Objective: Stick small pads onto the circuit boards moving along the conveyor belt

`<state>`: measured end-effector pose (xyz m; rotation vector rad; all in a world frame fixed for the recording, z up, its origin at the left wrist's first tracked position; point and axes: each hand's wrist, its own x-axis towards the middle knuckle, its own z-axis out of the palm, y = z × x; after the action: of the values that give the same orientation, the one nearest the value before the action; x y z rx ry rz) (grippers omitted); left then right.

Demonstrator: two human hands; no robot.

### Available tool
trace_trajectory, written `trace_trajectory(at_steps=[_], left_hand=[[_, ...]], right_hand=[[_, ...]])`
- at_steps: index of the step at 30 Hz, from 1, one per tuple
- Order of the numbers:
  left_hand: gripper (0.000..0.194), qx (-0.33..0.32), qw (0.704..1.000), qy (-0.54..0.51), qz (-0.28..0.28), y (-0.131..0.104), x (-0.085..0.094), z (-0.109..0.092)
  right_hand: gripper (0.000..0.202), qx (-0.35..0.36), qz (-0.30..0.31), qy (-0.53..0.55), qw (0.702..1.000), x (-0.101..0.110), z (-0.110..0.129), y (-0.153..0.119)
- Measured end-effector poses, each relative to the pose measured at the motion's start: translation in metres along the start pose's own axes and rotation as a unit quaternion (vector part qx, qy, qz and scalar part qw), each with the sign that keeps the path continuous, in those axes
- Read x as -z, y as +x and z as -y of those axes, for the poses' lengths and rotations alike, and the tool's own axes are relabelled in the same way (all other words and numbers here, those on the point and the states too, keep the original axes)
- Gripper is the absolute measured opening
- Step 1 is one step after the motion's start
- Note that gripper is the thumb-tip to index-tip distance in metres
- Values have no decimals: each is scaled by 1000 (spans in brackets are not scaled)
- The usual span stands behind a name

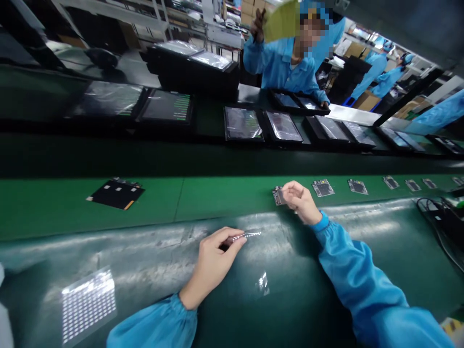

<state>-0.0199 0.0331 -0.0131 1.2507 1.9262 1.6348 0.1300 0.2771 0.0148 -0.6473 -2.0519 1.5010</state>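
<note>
My left hand (217,256) is over the dark green mat, its thumb and fingers pinching a thin strip (250,235) with a row of small light dots. Farther forward and to the right, my right hand (299,200) is at a small circuit board (278,195) on the green belt. Its fingertips are closed together and cover the board's right part; whether they hold anything is too small to tell. A clear sheet with rows of white dots (89,307) lies at the lower left.
More circuit boards (323,187) line the belt (210,198) to the right; a black panel (116,192) lies on its left. Black trays with film-covered screens (243,124) stand behind. Across the line, a person in blue (271,63) holds up a yellow sheet. Cables (440,232) lie at right.
</note>
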Motion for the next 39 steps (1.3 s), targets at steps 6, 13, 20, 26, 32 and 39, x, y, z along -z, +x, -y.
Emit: trace_trajectory(at_steps=[6,13,20,26,32,39], left_hand=[[7,-17,999,21,19,-2,-1,-1],[13,-46,996,63,50,-5,-2,-1],[21,-99,988,89,74,-5,-2,-4],[34,-118,981,111,111,-10,1,-9],[34,-154,978,124,60,-10,8,-34],[14,-97,992,76,-1,-9,3,-117]], right_hand=[[30,-105,67,304,944,-26,29,-29],[31,-98,93,356,925,-43,39,-51],[24,13,77,254,964,-50,48,-61],[24,84,51,162,982,-50,62,-74],[26,166,26,104,980,-47,76,-82],[28,359,-41,-51,931,-46,92,-94]])
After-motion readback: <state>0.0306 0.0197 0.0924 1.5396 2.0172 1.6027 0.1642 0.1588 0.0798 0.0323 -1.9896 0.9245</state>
